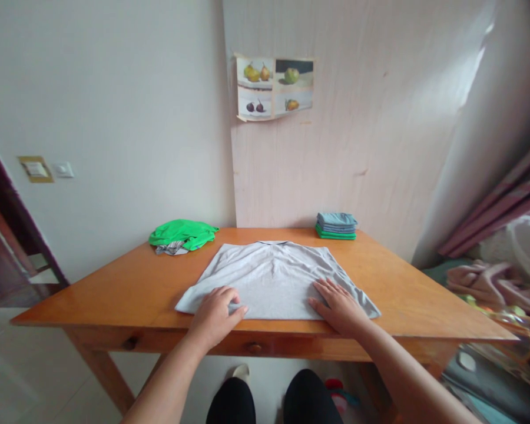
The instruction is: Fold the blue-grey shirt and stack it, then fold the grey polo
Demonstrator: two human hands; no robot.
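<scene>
A grey collared shirt (271, 277) lies spread flat on the wooden table (115, 288), collar toward the wall. My left hand (215, 312) rests on the shirt's near left edge with its fingers curled under, knuckles up, pressing the cloth. My right hand (338, 305) lies flat on the near right part of the shirt, fingers stretched out and slightly apart.
A crumpled green garment (183, 232) with a grey piece beside it lies at the table's back left. A small stack of folded blue and green clothes (336, 225) sits at the back right. Bedding and clothes (490, 277) are heaped to the right of the table.
</scene>
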